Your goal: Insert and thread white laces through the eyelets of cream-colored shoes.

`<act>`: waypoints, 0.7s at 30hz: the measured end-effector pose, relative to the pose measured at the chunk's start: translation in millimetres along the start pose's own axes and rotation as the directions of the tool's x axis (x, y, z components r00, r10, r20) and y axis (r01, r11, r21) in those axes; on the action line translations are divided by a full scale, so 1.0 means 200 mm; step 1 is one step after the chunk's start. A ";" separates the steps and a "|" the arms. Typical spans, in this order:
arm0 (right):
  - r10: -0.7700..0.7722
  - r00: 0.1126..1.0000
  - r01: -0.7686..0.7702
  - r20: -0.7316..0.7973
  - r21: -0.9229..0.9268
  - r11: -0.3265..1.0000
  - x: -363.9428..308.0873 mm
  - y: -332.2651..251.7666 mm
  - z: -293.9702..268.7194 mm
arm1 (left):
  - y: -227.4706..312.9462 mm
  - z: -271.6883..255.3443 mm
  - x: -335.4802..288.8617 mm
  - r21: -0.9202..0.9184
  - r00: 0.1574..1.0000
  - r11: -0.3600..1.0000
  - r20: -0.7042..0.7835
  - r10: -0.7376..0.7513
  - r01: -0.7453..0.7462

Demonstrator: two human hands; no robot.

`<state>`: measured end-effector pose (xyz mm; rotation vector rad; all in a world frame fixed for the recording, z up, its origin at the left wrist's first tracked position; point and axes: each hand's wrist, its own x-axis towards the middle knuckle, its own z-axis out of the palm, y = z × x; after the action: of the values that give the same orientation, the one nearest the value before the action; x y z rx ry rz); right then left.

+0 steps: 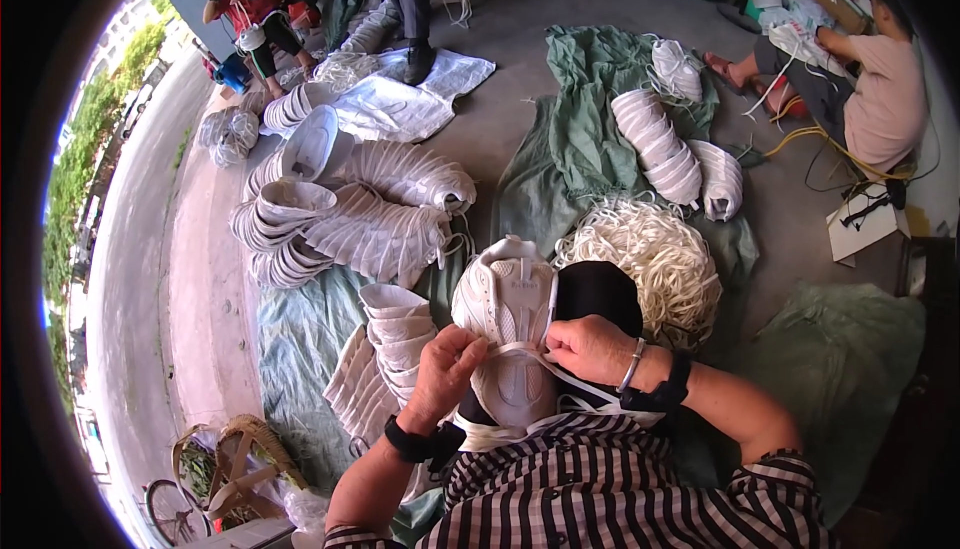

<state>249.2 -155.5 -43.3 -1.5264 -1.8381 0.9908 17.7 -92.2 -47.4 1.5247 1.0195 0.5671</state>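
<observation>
A white athletic shoe with a moulded sole (508, 334) is held sole-up over the lap, toe pointing away, between the two hands. The left hand (447, 367) is clenched on a flat white shoelace (520, 349) at the shoe's left edge; the right hand (592, 347) pinches the same lace at the right edge, so the lace is stretched across the sole between the fingers (556, 345). Whether the lace is knotted cannot be told. A black rounded object (600, 292) is partly hidden behind the right hand. Just beyond it a heap of cream laces (650, 254) lies on the green cloth (570, 149) spread on the floor. Stacked white shoe uppers (400, 334) stand just left of the shoe, with larger rows (370, 214) farther off.
</observation>
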 end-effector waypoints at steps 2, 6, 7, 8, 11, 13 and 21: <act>-0.015 1.000 0.015 0.007 0.006 1.000 0.01 0.02 0.00 | 0.02 0.02 0.00 0.190 0.993 0.978 -0.063 0.102 -0.088; -0.088 0.996 0.087 -0.027 -0.044 0.995 0.01 0.03 0.00 | 0.12 0.10 0.02 0.763 0.879 0.566 0.006 0.478 -0.313; -0.112 0.993 0.110 -0.029 -0.079 0.991 0.01 0.02 0.00 | 0.16 0.09 0.03 0.763 0.881 0.566 0.009 0.473 -0.312; -0.047 0.998 0.053 0.037 -0.179 0.982 0.00 0.00 -0.02 | 0.19 0.07 0.05 0.813 0.871 0.454 0.123 0.476 -0.363; -0.297 0.955 0.228 -0.029 -0.572 0.788 0.00 -0.11 -0.09 | 0.27 0.01 0.05 0.857 0.886 0.316 0.286 0.365 -0.406; -0.345 0.938 0.234 -0.034 -0.671 0.703 0.01 -0.12 -0.10 | 0.36 0.00 0.09 0.805 0.718 0.142 0.414 0.560 -0.576; -0.425 0.901 0.380 0.088 -0.630 0.677 0.07 -0.07 -0.12 | 0.36 -0.06 0.22 0.634 0.556 -0.229 0.765 0.325 -0.739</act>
<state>257.5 -138.4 -18.4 -1.3499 -2.4676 0.0802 51.8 -45.5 16.4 3.3681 0.1263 0.0473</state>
